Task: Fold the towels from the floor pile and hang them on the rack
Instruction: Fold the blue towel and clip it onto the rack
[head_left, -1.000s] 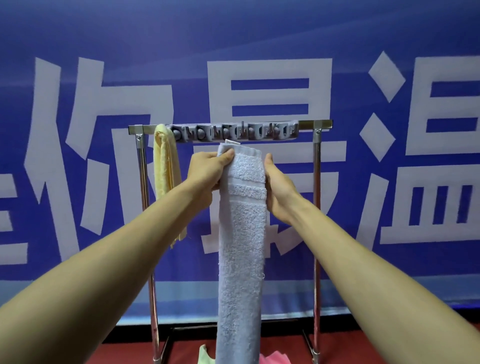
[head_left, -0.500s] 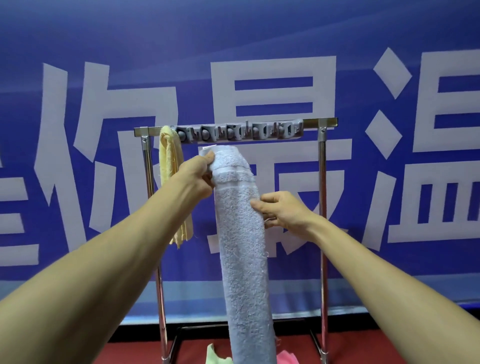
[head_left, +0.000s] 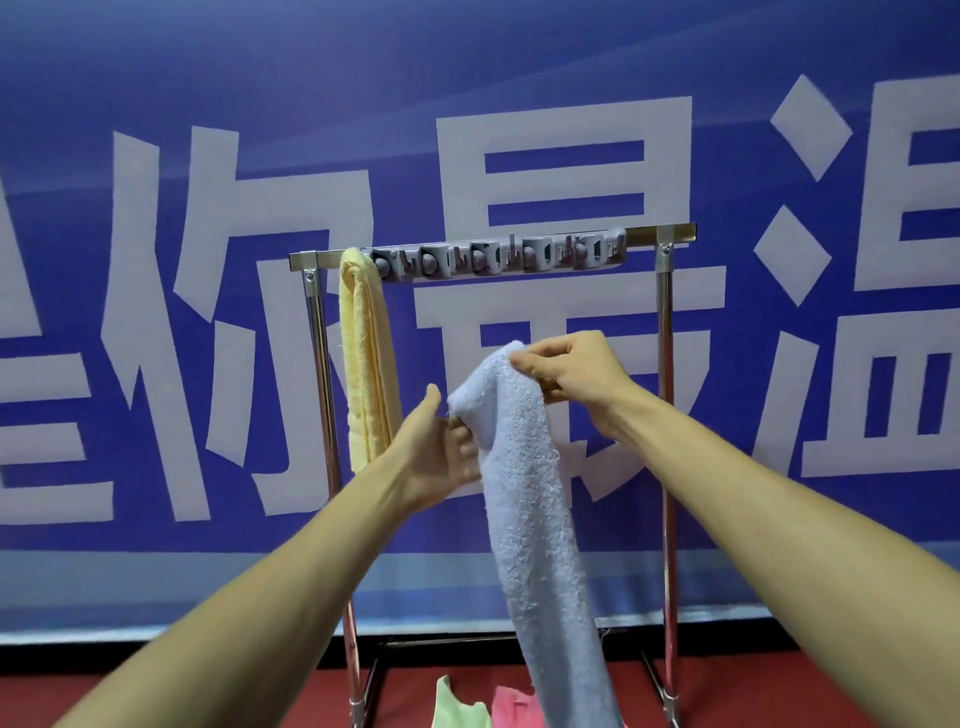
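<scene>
A long light blue terry towel (head_left: 535, 519), folded into a narrow strip, hangs in the air in front of the rack and below its top bar, touching neither. Its lower end drops out of view at 6 o'clock. The right hand (head_left: 571, 379) pinches the towel's uppermost fold between thumb and curled fingers, at the strip's 12 o'clock. The left hand (head_left: 436, 452) sits lower, at the strip's 9 o'clock, fingers curled onto the left edge of the cloth with the thumb raised beside it.

Behind the hands stands the chrome tube rack (head_left: 665, 364), with a grey plastic clip strip (head_left: 498, 257) fixed along its top bar. From the towel's top, at 10 o'clock, a folded pale yellow towel (head_left: 366, 358) is draped over the bar's left end.

At 6 o'clock, a pale green towel (head_left: 457, 709) and a pink towel (head_left: 511, 706) lie on the red floor (head_left: 208, 696). A blue banner with large white characters (head_left: 260, 78) fills the background.
</scene>
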